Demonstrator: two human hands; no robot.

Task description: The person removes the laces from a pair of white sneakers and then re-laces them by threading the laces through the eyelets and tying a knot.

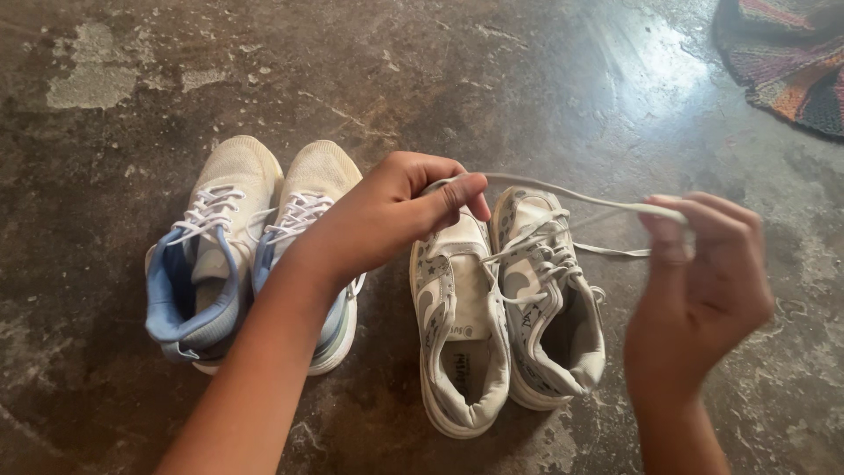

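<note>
Only the head view here, so that's what I'm going off. Using the grey patterned sneaker pair (505, 303) in the middle as my landmark: my left hand (396, 215) is right above the toe of the unlaced sneaker (459, 330), the left one of that pair, fingers curled in and pinching one end of a loose white shoelace (571, 195) between thumb and fingertips. The lace runs taut-ish from there across the top of the pair to my right hand (699, 281), which sits just off the pair's right side, raised, a bit motion-blurred, fingers closed with the other end of the lace pinched at the fingertips. The laced sneaker (549, 299) in that pair has its own white laces in, with an end trailing out toward my right hand. Left of the landmark pair, partly under my left forearm, there's a white and blue sneaker pair (237, 255), laced, toes pointing away from me. All of it sits on a rough dark concrete floor (440, 79). Far up and right of the pair, a striped knitted mat (791, 62) pokes into the corner.
</note>
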